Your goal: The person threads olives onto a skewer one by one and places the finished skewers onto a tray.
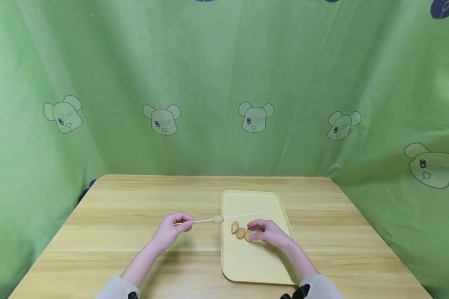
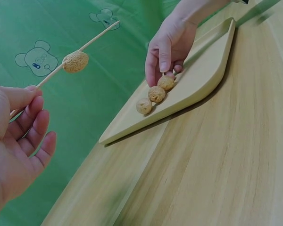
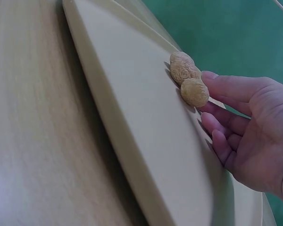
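Observation:
In the head view my left hand (image 1: 172, 228) pinches a thin wooden skewer (image 1: 243, 215) between thumb and fingers. One wrinkled tan ball (image 2: 76, 61) is threaded partway along the skewer, whose pointed end reaches over the tray. My right hand (image 1: 267, 233) is low over the beige tray (image 1: 254, 265), thumb and fingertips at the nearest of three similar balls. That nearest ball (image 3: 195, 92) appears pinched at its side, still close to the tray surface. Beside it lie a middle ball (image 1: 241, 233) and a far ball (image 1: 235, 227), in a slanting row.
The tray lies on a wood-grain table (image 1: 116, 216), right of the middle, with a low raised rim. A green curtain (image 1: 209, 153) printed with bear heads hangs behind and at both sides of the table.

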{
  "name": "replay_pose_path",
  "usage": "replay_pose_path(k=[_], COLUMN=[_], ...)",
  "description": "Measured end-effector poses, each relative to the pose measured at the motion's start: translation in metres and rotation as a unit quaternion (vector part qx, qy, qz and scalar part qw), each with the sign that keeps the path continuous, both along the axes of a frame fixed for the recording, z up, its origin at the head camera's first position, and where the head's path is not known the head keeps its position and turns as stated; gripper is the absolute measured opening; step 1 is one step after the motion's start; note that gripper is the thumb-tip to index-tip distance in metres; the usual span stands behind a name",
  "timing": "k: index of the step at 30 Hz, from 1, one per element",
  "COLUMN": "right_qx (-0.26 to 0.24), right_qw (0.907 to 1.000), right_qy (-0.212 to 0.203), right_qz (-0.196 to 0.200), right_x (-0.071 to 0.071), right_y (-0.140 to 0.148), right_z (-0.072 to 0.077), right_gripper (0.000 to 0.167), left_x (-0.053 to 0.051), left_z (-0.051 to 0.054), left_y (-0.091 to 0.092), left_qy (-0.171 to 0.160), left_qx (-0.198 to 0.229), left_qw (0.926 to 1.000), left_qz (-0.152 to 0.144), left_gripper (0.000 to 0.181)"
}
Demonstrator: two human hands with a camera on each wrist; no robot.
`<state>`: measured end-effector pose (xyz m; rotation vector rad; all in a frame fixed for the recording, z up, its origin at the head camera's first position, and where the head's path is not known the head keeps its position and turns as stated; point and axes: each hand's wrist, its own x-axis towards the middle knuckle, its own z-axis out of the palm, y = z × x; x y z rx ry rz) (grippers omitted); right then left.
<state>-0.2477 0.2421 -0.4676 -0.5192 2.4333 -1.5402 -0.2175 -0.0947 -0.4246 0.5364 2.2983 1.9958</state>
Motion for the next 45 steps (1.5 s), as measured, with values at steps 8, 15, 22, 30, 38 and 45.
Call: replay_pose_path(k=[8, 15, 22, 30, 38, 45], right_qx=[0.036, 0.061, 0.05, -0.019, -0.062, -0.088], right_qw=[0.9991, 0.9972, 0.9977, 0.9987, 0.9951, 0.9932], right_qy=[0.016, 0.026, 0.013, 0.009, -0.034, -0.022], right_qz=[-0.017, -0.034, -0.043, -0.047, -0.069, -0.073], right_x=[-0.002, -0.001, 0.0, 0.005, 0.008, 0.013], right_y=[-0.006, -0.01, -0.007, 0.0, 0.004, 0.007], right_z=[-0.004, -0.003, -0.003, -0.002, 0.002, 0.013], right_gripper=[0.042, 0.039, 0.039, 0.042, 0.047, 0.047], left_x=[0.002, 0.001, 0.001, 0.001, 0.001, 0.001], left_z=[0.001, -0.002, -0.003, -0.005, -0.005, -0.005], left_y=[-0.001, -0.002, -0.004, -0.004, -0.006, -0.01], left_qy=[0.002, 0.001, -0.01, -0.012, -0.016, -0.024], left_qx=[0.0, -0.003, -0.002, 0.002, 0.004, 0.005], left_qw=[1.0, 1.0, 0.9999, 0.9999, 0.9997, 0.9995], left_qz=[0.0, 0.004, 0.007, 0.009, 0.016, 0.022], left_gripper=[0.021, 0.019, 0.02, 0.017, 0.018, 0.016])
